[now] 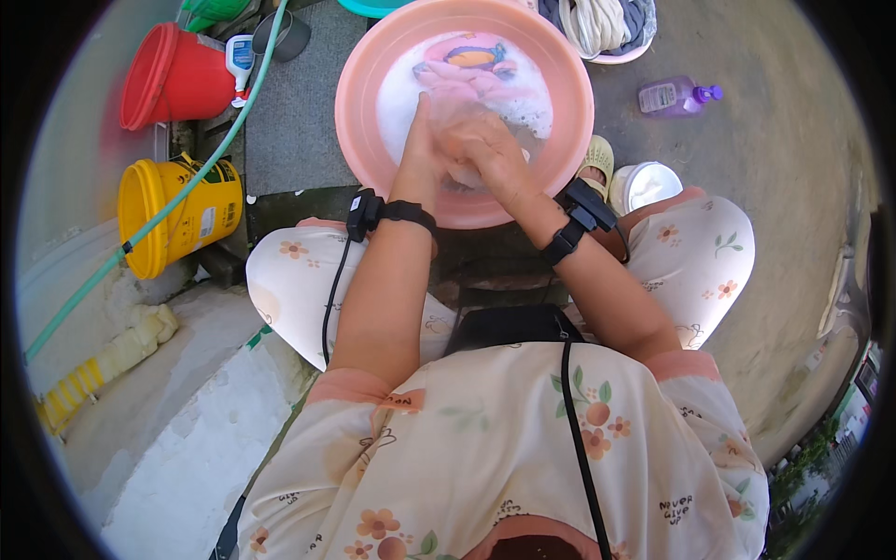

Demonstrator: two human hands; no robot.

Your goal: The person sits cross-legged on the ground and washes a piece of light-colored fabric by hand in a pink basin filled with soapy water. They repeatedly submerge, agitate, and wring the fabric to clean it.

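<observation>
A large pink plastic basin [360,133] stands before me, with white suds and water inside. Pink fabric with a coloured print [472,73] lies in the suds at the basin's far side. Over the near half of the basin my left hand [420,143] is held upright on edge, its fingers pointing away from me. My right hand [490,150] is beside it, fingers bent inward and blurred by motion. Between and below the hands is something greyish and wet, too blurred to name. Whether either hand grips it cannot be made out.
On the left are a red bucket [168,77], a yellow bucket [178,213], a spray bottle [240,63] and a green hose [231,133]. To the right are a purple pump bottle [672,96], a white tub [651,185] and a container of fabrics [602,24].
</observation>
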